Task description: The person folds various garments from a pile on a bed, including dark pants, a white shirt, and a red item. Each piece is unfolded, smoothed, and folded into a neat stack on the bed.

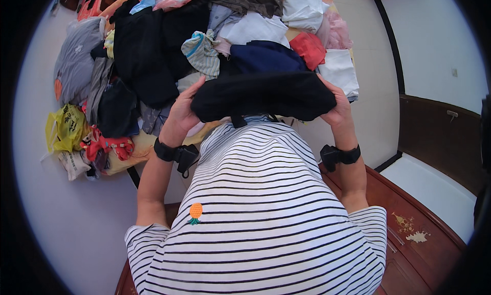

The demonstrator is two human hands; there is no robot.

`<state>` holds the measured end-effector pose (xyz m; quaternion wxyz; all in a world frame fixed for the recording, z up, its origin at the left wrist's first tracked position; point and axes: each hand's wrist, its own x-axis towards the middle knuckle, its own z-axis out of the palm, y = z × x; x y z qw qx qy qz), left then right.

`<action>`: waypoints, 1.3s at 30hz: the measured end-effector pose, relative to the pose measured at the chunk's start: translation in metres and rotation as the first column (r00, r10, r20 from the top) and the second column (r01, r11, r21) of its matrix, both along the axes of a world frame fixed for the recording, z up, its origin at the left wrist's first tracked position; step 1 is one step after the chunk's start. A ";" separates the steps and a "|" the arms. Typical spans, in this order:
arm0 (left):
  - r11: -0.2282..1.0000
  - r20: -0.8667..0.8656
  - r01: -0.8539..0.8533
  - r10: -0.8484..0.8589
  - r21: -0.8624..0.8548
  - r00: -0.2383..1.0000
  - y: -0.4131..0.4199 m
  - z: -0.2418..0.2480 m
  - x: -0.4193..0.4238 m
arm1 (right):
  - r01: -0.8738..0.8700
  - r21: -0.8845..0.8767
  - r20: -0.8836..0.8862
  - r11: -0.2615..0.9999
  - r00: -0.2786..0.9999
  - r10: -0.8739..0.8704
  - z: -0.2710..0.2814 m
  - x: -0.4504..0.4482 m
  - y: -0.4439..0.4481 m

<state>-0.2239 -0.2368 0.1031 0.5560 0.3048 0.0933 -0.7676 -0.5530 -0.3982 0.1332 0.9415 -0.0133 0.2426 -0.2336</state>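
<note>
A black piece of clothing (pixel 264 95), folded into a wide band, is held up in front of my chest. My left hand (pixel 185 110) grips its left end, thumb on top. At the opposite end my right hand (pixel 337 103) holds it the same way; most fingers of both hands are hidden under the cloth. Just beyond it lies a folded navy garment (pixel 264 57), next to a red cloth (pixel 308 49) and a folded white cloth (pixel 339 70). A striped cloth (pixel 203 53) with a blue trim lies past my left hand.
Heaped clothes cover a bed with a yellow-orange sheet (pixel 142 149). Black garments (pixel 142 57), a grey bundle (pixel 78 61) and a yellow plastic bag (pixel 67 128) lie at left. A reddish wooden cabinet (pixel 406 252) is at lower right, a dark wooden panel (pixel 437 130) above it.
</note>
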 end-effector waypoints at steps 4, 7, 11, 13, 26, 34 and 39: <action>0.980 0.160 0.105 -0.078 -0.167 0.984 0.003 -0.002 -0.007 | 0.074 -0.049 -0.080 0.996 0.994 -0.078 0.020 0.003 0.001; 0.818 0.883 0.575 -0.251 -0.026 0.397 0.000 -0.015 -0.018 | 0.096 -0.115 -0.141 0.989 0.984 -0.112 0.042 0.016 0.007; 0.715 0.919 0.606 -0.135 0.349 -0.370 -0.014 -0.057 -0.049 | -0.017 -0.232 0.056 0.973 0.998 0.030 0.053 0.057 0.034; 0.682 0.852 0.635 0.034 0.362 -0.523 -0.021 -0.080 -0.057 | -0.121 -0.376 -0.080 0.919 0.992 0.098 0.057 0.072 0.051; 0.832 0.245 0.548 -0.515 -0.091 0.822 -0.077 -0.102 -0.050 | -0.667 -0.655 -0.712 0.356 0.702 0.005 0.034 0.028 0.040; 0.949 -0.144 0.248 -0.278 -0.196 0.950 -0.079 -0.011 -0.016 | -0.420 -0.641 -0.513 0.643 0.857 0.049 -0.056 0.024 0.025; 0.742 0.766 0.466 0.097 -0.481 0.636 -0.034 0.019 -0.006 | 0.003 -0.213 0.160 0.977 0.987 0.032 -0.012 0.038 0.017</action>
